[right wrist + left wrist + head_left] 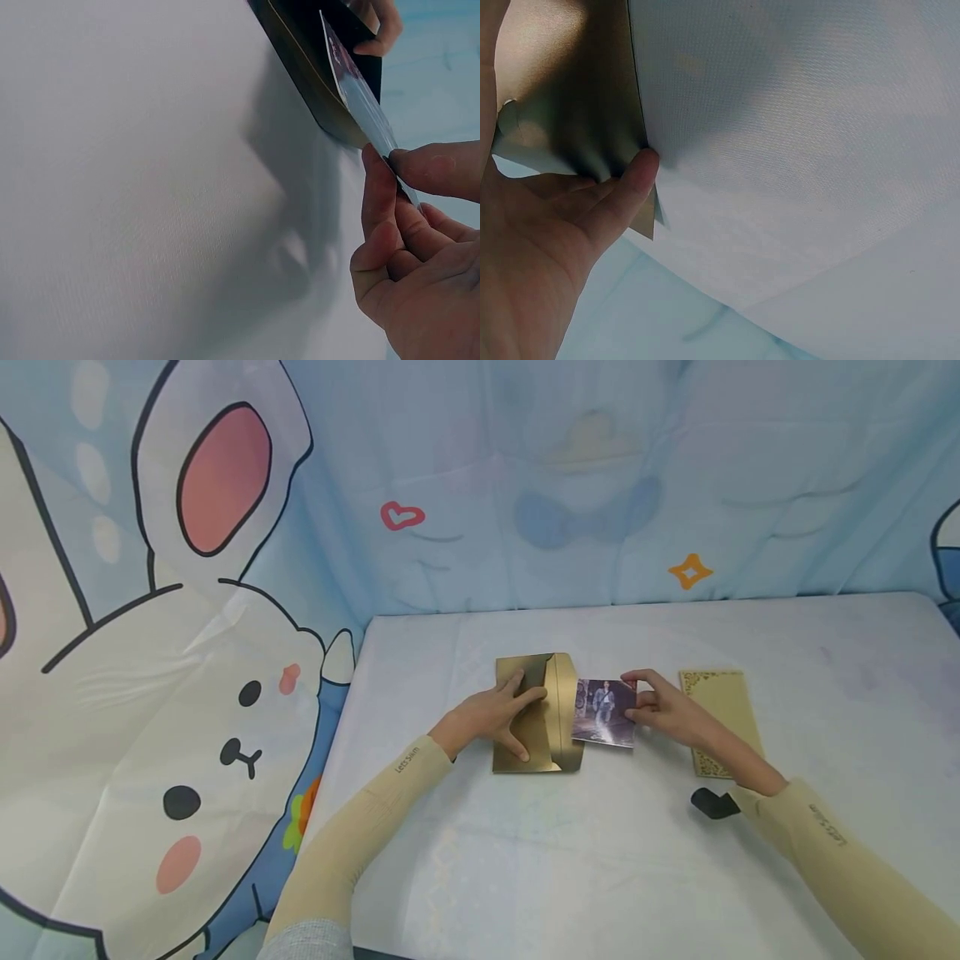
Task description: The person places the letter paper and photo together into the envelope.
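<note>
A shiny gold envelope lies on the white-covered table, its flap unfolded toward the right. My left hand rests on the envelope's body with its fingers spread; in the left wrist view, fingertips touch the gold paper near its edge. With thumb and fingers, my right hand pinches the right edge of a glossy photo showing a standing person. The photo's left edge overlaps the envelope's flap. Seen edge-on in the right wrist view, the photo is raised and tilted above the envelope.
A pale gold card with ornate corners lies on the table, partly under my right forearm. A small black object shows at the right wrist. Beyond the table hangs a light blue cartoon curtain, with a large printed rabbit on the left.
</note>
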Motion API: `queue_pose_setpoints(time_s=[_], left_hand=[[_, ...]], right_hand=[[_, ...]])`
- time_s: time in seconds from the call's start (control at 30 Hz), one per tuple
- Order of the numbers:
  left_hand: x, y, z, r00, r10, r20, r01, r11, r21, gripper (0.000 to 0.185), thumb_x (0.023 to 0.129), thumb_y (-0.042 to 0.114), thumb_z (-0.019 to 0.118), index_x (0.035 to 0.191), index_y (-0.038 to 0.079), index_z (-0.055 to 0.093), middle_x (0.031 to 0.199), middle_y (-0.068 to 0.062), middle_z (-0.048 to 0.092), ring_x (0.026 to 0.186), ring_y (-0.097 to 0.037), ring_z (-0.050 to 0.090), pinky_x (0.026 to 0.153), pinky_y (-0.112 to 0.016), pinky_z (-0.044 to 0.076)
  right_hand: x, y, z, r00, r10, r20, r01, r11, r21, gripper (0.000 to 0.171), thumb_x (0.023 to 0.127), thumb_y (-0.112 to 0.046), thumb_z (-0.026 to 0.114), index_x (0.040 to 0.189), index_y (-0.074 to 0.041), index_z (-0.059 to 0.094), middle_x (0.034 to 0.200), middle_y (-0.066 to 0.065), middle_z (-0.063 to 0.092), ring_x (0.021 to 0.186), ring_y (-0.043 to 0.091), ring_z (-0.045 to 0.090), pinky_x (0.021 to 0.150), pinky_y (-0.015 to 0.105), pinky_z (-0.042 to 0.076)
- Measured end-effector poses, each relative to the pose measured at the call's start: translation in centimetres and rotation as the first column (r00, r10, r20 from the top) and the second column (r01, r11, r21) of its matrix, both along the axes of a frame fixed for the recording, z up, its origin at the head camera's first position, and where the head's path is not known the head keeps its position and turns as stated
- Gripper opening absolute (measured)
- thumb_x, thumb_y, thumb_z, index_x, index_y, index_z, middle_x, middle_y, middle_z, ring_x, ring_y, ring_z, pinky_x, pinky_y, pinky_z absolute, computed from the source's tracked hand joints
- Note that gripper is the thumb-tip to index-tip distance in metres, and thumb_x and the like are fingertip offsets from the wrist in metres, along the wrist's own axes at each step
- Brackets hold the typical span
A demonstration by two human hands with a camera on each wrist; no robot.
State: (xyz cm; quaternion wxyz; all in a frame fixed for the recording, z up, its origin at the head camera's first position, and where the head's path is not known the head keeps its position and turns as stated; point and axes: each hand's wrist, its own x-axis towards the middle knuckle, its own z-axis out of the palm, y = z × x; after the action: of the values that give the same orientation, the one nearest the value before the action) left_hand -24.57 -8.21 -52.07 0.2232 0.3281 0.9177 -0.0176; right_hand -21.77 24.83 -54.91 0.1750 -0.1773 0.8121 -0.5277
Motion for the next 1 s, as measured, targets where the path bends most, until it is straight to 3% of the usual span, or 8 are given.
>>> queue_pose_setpoints(time_s=[0.33, 0.73, 1.0], left_hand=[[-0.1, 0.0, -0.2, 1.000, -0.003, -0.003, 0.003, 1.000, -0.003, 0.120, 0.070, 0.073, 0.075, 0.162, 0.033, 0.009, 0.168, -0.024, 0.001, 0.153, -0.039, 0.023, 0.107, -0.047, 0.047], [-0.1, -0.2, -0.3, 1.000, -0.011, -0.010, 0.011, 1.000, 0.004, 0.121, 0.069, 0.075, 0.074, 0.162, 0.032, 0.009, 0.168, -0.024, 0.002, 0.153, -0.039, 0.024, 0.106, -0.046, 0.048], [-0.1, -0.1, -0.5, 1.000, -0.009, -0.016, 0.009, 1.000, 0.015, 0.120, 0.068, 0.075, 0.075, 0.161, 0.034, 0.011, 0.168, -0.024, 0.003, 0.153, -0.038, 0.024, 0.107, -0.046, 0.048]], right_hand=[[-0.3, -1.5, 0.3, 1.000, -0.004, 0.024, 0.003, 0.998, 0.058, 0.060, 0.099, -0.002, 0.059, 0.149, 0.002, 0.027, 0.094, 0.018, 0.067, 0.081, 0.017, 0.061, 0.066, 0.025, 0.046], [-0.9, -2.6, -0.2, 0.997, 0.032, 0.070, -0.034, 0.999, 0.026, 0.059, 0.100, -0.001, 0.057, 0.150, 0.003, 0.025, 0.099, 0.021, 0.068, 0.085, 0.014, 0.063, 0.070, 0.026, 0.047], [-1.2, -3.9, -0.2, 0.997, 0.043, 0.059, -0.045, 0.998, 0.035, 0.060, 0.098, 0.002, 0.057, 0.149, 0.005, 0.026, 0.095, 0.021, 0.065, 0.078, 0.019, 0.058, 0.064, 0.024, 0.044]])
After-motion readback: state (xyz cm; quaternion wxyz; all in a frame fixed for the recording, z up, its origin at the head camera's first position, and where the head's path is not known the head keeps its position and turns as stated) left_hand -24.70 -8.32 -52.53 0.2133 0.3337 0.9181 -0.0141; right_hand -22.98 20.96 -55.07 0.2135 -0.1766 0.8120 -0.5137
